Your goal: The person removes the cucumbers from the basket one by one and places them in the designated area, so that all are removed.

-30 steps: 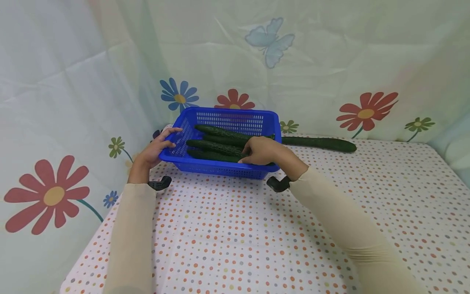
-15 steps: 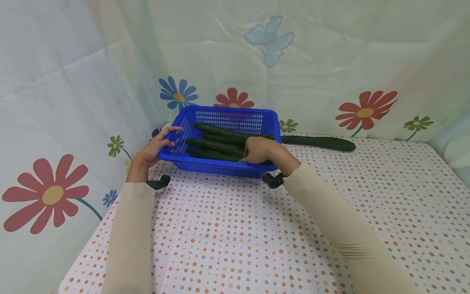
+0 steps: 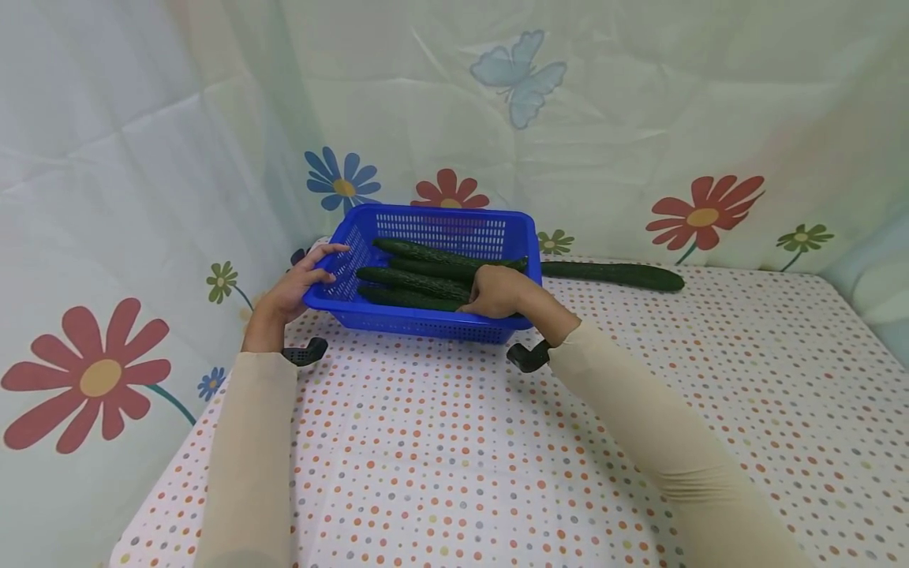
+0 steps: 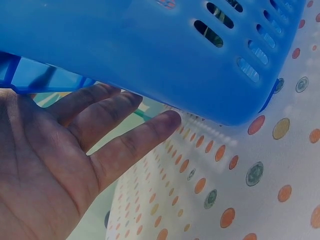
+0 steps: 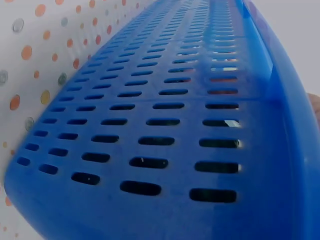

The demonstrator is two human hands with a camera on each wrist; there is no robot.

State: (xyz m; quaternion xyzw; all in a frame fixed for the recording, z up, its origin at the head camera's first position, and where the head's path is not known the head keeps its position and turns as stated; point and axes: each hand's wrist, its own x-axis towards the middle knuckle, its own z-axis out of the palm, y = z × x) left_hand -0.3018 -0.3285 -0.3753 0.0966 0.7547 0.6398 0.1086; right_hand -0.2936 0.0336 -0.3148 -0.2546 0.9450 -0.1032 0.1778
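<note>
A blue slotted plastic basket (image 3: 426, 322) holds several dark green cucumbers (image 3: 412, 278), lying roughly side by side. At its left end, my left hand (image 3: 291, 290) grips the rim, thumb and a finger over the top. The left wrist view shows other fingers (image 4: 137, 137) of that hand below the rim, outside the wall. My right hand (image 3: 500, 292) reaches into the basket's right half, its fingers curled down around a cucumber near the front wall; the fingertips are hidden. The right wrist view mostly shows the basket's slotted side (image 5: 150, 120).
Another cucumber (image 3: 618, 274) lies on the table to the right of the basket. A white cloth with coloured dots (image 3: 426, 457) covers the table. Behind and to the left hangs a curtain (image 3: 604, 118) printed with flowers and a butterfly.
The right wrist and forearm have shifted slightly left, with the hand still in the basket. The left hand stays on the rim, and the cucumbers look unmoved.
</note>
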